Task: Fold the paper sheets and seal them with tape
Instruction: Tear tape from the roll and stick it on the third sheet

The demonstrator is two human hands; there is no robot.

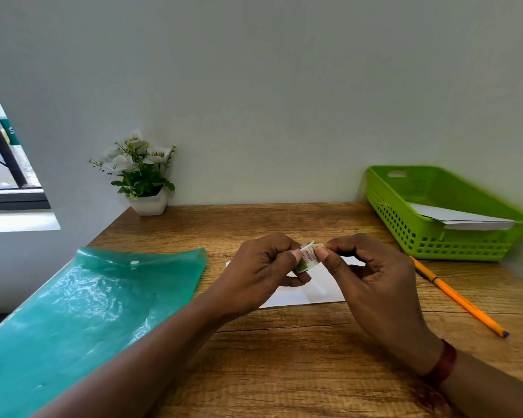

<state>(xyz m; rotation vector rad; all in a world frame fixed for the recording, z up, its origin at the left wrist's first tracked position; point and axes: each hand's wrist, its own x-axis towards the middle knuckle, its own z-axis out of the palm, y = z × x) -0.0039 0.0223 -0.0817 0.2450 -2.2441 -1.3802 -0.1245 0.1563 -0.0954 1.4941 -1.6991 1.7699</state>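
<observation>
A small tape roll (pixel 307 257) with a white and green label sits between my two hands, raised above the table. My left hand (pixel 263 273) grips the roll from the left with curled fingers and thumb. My right hand (pixel 372 279) pinches the roll's upper right edge with thumb and forefinger. Beneath both hands lies a folded white paper sheet (pixel 311 292) flat on the wooden table (pixel 284 357), partly hidden by my fingers.
A green plastic basket (pixel 429 236) at the back right holds folded white paper (pixel 462 220). An orange pencil (pixel 456 295) lies right of my hands. A teal plastic folder (pixel 82 306) covers the left side. A white flower pot (pixel 150 203) stands by the wall.
</observation>
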